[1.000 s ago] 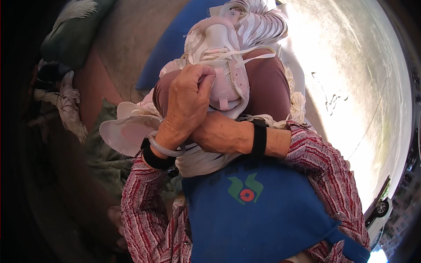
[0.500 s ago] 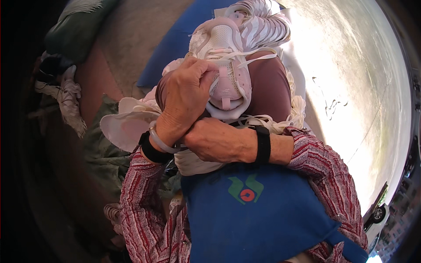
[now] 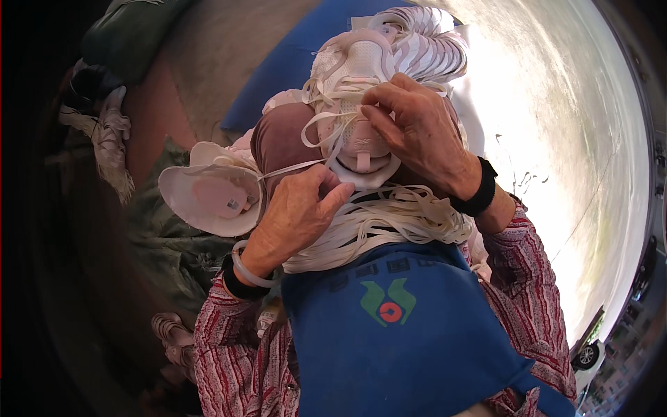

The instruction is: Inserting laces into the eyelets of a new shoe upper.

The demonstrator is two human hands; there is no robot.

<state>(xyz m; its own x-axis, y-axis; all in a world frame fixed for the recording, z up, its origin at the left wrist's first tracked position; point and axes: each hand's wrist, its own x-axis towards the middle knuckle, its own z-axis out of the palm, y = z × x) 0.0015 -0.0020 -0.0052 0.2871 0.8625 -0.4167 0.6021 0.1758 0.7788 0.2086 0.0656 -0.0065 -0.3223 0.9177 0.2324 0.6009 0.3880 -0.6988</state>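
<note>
A white and pale pink sneaker upper (image 3: 358,59) rests between my knees, its heel and pull loop toward me. My left hand (image 3: 295,219) is closed low on its left side, thumb against fingers, pinching a white shoelace (image 3: 295,168) that runs out both ways. My right hand (image 3: 427,132) is over the upper's right side, its thumb and forefinger closed at the lacing; the lace there is partly hidden by the fingers. A loose loop of lace hangs left of the tongue. Below the heel, a bundle of white laces (image 3: 396,219) lies across my lap.
Nested shoe uppers (image 3: 434,45) are stacked beyond the sneaker upper. More uppers (image 3: 215,194) lie by my left knee, over dark green cloth (image 3: 167,257). A blue apron (image 3: 417,340) covers my lap. Far left are a green sack (image 3: 135,48) and bundled laces (image 3: 108,142).
My crossed hands have separated. The left moved down and nearer with a lace drawn out; the right rose to the upper's right side. The lace bundle on my lap now shows.
</note>
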